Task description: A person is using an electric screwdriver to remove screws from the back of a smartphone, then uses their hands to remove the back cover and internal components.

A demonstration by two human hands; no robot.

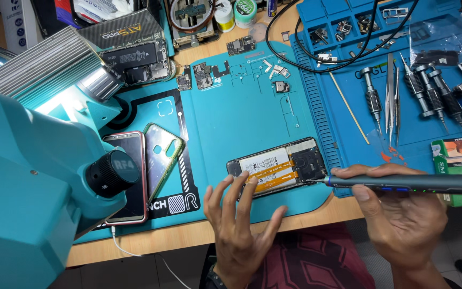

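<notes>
Left fingers: the left hand [240, 225] is spreading open, fingertips pressing the near edge of the opened phone [277, 167].
Right fingers: the right hand [399, 214] is closing around the electric screwdriver [408, 183], its tip touching the phone's right end.
Phone: lying back-off on the blue mat [241, 107], just beyond both hands.
Further out: two phones [145, 166] are sitting left of the fingers beside the teal microscope [28, 176], which is blocking the left; precision screwdrivers [413, 88] are resting beyond the right hand.
</notes>
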